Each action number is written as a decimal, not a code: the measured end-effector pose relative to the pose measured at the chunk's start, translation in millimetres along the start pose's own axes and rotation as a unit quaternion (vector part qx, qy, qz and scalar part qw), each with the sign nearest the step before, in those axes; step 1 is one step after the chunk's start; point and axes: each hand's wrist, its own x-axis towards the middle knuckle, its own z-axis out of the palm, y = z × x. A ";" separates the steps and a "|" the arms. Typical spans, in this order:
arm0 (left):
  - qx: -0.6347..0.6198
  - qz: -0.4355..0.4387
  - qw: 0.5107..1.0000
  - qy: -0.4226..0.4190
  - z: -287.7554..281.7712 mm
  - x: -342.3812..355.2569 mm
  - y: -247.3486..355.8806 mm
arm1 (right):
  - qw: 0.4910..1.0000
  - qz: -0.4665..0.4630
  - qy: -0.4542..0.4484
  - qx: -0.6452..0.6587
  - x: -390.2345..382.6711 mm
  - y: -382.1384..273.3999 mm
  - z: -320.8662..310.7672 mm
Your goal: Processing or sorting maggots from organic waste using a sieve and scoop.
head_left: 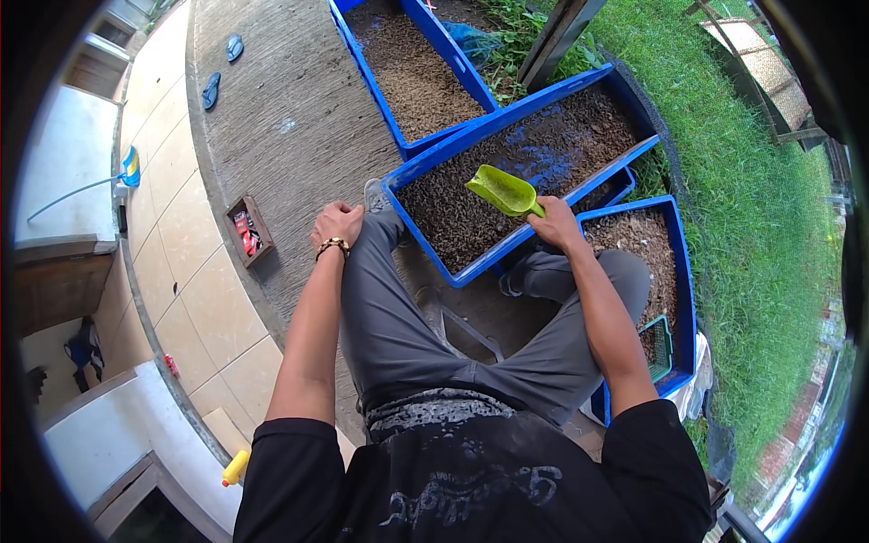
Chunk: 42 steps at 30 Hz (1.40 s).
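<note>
My right hand (556, 223) is closed around the handle of a lime-green scoop (503, 189). The scoop is held above a long blue tray (474, 268) that contains dark, crumbly material (445, 210). Its hollow side shows and looks bare. Along the far right part of that tray, some of the blue bottom shows through the material. My left hand (338, 224) rests on my left knee with its fingers curled in, holding nothing; a beaded bracelet (334, 244) circles the wrist.
Another blue tray (377, 89) with lighter brown grains stands beyond. At my right, a blue tray (685, 299) holds brown material and a green mesh basket (659, 348). A small wooden box (249, 232) with red items sits on the concrete to my left. Grass (760, 217) borders the right.
</note>
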 end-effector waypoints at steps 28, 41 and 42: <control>0.003 -0.005 1.000 -0.007 -2.6 -2.2 1.3 | 1.000 -0.014 -0.011 -0.014 1.2 3.2 2.5; 0.002 -0.002 1.000 -0.003 -3.6 -4.1 2.2 | 1.000 -0.019 -0.008 -0.009 1.9 6.4 4.3; 0.002 -0.003 1.000 -0.005 -4.3 -4.6 2.6 | 1.000 -0.018 -0.008 -0.007 1.6 6.1 4.0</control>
